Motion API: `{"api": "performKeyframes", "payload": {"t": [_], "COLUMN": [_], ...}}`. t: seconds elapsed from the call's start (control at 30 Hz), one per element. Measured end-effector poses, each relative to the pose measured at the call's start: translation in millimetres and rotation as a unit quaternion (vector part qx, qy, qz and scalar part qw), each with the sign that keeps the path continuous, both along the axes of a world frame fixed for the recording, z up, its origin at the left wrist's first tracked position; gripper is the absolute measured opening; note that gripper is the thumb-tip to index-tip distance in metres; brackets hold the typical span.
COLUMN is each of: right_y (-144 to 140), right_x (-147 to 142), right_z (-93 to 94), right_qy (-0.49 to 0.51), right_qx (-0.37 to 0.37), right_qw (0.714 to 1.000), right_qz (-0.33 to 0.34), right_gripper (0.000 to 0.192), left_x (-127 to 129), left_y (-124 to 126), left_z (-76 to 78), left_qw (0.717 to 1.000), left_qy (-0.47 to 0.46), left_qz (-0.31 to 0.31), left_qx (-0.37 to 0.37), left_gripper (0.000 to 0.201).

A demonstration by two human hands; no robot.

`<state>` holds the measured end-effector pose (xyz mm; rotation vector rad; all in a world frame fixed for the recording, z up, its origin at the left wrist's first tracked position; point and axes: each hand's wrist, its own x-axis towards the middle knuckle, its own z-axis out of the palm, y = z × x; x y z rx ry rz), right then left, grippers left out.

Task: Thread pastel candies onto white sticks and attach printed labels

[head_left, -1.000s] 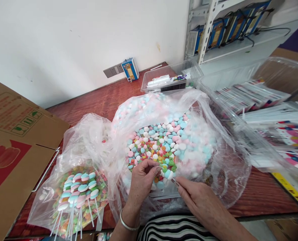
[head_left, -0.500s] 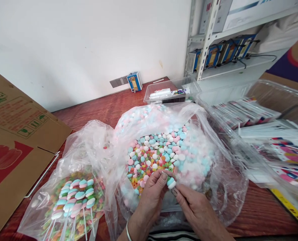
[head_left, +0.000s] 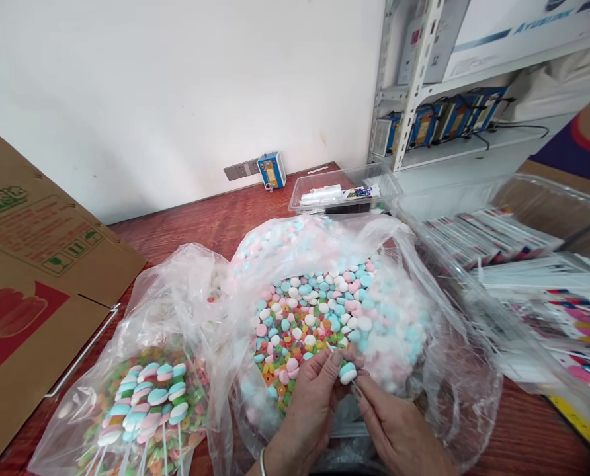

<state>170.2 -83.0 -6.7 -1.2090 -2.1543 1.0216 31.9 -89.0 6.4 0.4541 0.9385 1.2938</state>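
My left hand is closed in front of the open bag of candy, its thumb and fingers pinched at the upper end of a candy skewer. On the skewer is a blue-and-white marshmallow candy with a bit of green against it. A thin white stick tip pokes out above the left thumb. Just below the candy, my right hand pinches the lower part of the skewer; its fingers cover most of the stick. Pastel candies and gummy rings fill the bag behind both hands.
At left, finished candy skewers lie on a clear bag of gummy rings beside a cardboard box. Clear bins at right hold white sticks and printed cards. A small clear tray stands behind the bag.
Both hands, still together at the skewer, appear slightly lower and further right as the whole view shifts. The white stick tip now shows above my left thumb.
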Motion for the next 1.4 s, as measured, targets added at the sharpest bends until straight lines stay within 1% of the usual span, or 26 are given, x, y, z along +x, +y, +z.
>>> {"api": "performKeyframes", "payload": {"t": [0.1,0.17,0.2,0.23,0.27,0.3,0.33,0.37,0.4,0.43,0.47,0.5,0.53,0.63,0.83,0.97,1.1,1.2,1.3,1.37,1.4], "right_y": [11,19,23,27,30,32,34,34,34,34,33,32,31,30,30,28,28,28,28,27,27], "right_x": [-8,-11,-11,-10,-9,-7,-4,-2,0,3,4,6,7,9,8,8,9,9,9,10,10], "right_z": [6.4,11.0,13.1,14.7,15.7,16.0,15.4,14.1,12.1,9.7,7.2,4.9,2.8,-0.5,-1.3,-2.0,-0.8,-0.9,-1.8,-0.9,0.4], "right_qy": [0.033,0.056,0.067,0.073,0.075,0.074,0.072,0.069,0.066,0.065,0.062,0.06,0.056,0.045,0.047,0.043,0.04,0.038,0.036,0.038,0.041], "right_qx": [-0.02,-0.031,-0.033,-0.032,-0.029,-0.025,-0.022,-0.02,-0.021,-0.021,-0.022,-0.024,-0.025,-0.03,-0.03,-0.036,-0.044,-0.047,-0.047,-0.046,-0.045], "right_qw": [0.999,0.998,0.997,0.996,0.995,0.994,0.993,0.993,0.993,0.993,0.993,0.993,0.993,0.993,0.994,0.996,0.996,0.996,0.996,0.996,0.996], "right_qz": [-0.005,-0.018,-0.032,-0.048,-0.065,-0.081,-0.092,-0.097,-0.099,-0.1,-0.101,-0.1,-0.1,-0.1,-0.09,-0.075,-0.067,-0.067,-0.067,-0.065,-0.063], "right_gripper": [0.029,0.031,0.032,0.032,0.033,0.034,0.034,0.035,0.034,0.034,0.033,0.033,0.032,0.032,0.028,0.027,0.028,0.028,0.027,0.027,0.027], "left_x": [-3,-14,-22,-32,-42,-53,-63,-73,-82,-88,-94,-97,-100,-101,-99,-98,-95,-92,-93,-94,-94], "left_y": [5,18,27,37,50,63,76,89,100,110,118,124,129,134,133,130,126,124,126,126,126], "left_z": [2.6,7.5,10.3,13.1,15.5,17.1,17.9,17.8,17.0,15.6,13.9,12.2,10.6,8.2,6.7,5.3,6.2,5.8,4.8,6.3,8.1], "left_qw": [0.998,0.986,0.971,0.942,0.889,0.815,0.731,0.651,0.579,0.519,0.478,0.453,0.44,0.428,0.406,0.399,0.403,0.426,0.467,0.497,0.507], "left_qy": [0.066,0.156,0.231,0.329,0.449,0.568,0.666,0.741,0.795,0.83,0.851,0.861,0.866,0.87,0.873,0.864,0.859,0.853,0.839,0.827,0.824], "left_qz": [-0.024,-0.051,-0.054,-0.046,-0.022,0.001,-0.001,-0.023,-0.053,-0.087,-0.115,-0.134,-0.145,-0.151,-0.165,-0.19,-0.195,-0.18,-0.155,-0.133,-0.12], "left_qx": [0.001,0.008,0.022,0.049,0.083,0.116,0.146,0.164,0.174,0.182,0.186,0.188,0.189,0.19,0.214,0.241,0.248,0.243,0.233,0.226,0.223], "left_gripper": [0.032,0.041,0.044,0.044,0.039,0.033,0.029,0.03,0.033,0.036,0.039,0.039,0.039,0.036,0.025,0.02,0.02,0.022,0.019,0.019,0.02]}}
